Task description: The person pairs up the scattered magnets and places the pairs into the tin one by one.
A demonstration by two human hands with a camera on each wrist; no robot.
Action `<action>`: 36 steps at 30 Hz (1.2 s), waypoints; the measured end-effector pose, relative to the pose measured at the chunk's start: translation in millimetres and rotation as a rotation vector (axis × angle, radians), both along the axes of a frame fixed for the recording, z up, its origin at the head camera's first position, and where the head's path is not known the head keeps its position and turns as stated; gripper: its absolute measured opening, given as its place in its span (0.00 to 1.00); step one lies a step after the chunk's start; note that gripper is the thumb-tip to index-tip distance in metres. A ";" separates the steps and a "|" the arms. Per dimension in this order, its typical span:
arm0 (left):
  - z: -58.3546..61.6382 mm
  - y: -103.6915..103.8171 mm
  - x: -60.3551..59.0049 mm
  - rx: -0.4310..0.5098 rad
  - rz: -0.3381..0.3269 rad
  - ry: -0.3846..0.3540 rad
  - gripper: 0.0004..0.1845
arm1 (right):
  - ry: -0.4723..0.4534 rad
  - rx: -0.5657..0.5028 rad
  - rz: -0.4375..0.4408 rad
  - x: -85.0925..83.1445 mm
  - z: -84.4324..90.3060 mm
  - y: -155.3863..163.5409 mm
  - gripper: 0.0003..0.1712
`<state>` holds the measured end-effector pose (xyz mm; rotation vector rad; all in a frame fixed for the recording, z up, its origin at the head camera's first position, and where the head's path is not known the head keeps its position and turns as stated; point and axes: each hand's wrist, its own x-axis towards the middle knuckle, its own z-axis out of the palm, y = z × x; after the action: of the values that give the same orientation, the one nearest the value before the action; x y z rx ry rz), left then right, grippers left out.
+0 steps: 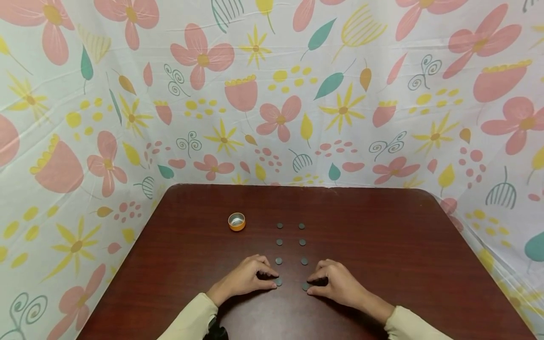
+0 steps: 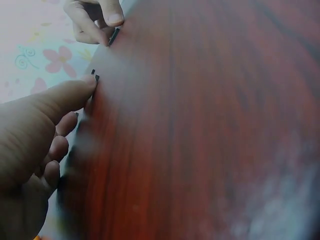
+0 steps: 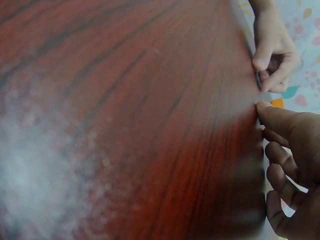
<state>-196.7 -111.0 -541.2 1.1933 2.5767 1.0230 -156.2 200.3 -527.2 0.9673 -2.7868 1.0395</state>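
Observation:
Small flat grey discs lie on the table in two columns running away from me. At the near end of the left column, my left hand (image 1: 248, 277) pinches a grey disc (image 1: 278, 282) between thumb and forefinger. My right hand (image 1: 339, 283) likewise pinches the nearest disc (image 1: 305, 286) of the right column. Both discs are at table height, partly covered by fingertips. In the left wrist view the right hand (image 2: 95, 20) grips its disc (image 2: 114, 37), seen edge-on as a thin dark strip. The left thumb (image 2: 75, 95) touches its own disc there.
An open round tin (image 1: 236, 222), orange outside and silvery inside, stands left of the columns. Beyond my hands lie several more discs, such as one at far left (image 1: 279, 225) and one at far right (image 1: 301, 226). Flowered cloth (image 1: 280, 118) hangs around the dark red-brown table (image 1: 382, 226).

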 end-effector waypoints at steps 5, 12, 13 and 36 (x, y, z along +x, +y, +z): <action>0.0 1.8 0.6 0.023 -0.002 -0.027 0.11 | -0.006 -0.005 0.000 0.4 -0.2 -2.2 0.11; 2.9 6.2 0.8 0.028 -0.016 -0.024 0.10 | -0.016 0.015 0.011 -1.9 0.8 -9.5 0.10; 3.2 7.3 0.7 0.028 -0.020 -0.023 0.10 | -0.016 0.018 0.013 -2.6 1.0 -10.8 0.10; 0.8 29.3 -2.6 0.016 -0.101 0.034 0.11 | 0.011 -0.004 0.046 -7.0 -0.4 -26.4 0.08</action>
<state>-199.3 -81.7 -540.5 1.3411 2.5084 1.0130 -163.2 174.0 -527.6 1.0381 -2.7650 1.0421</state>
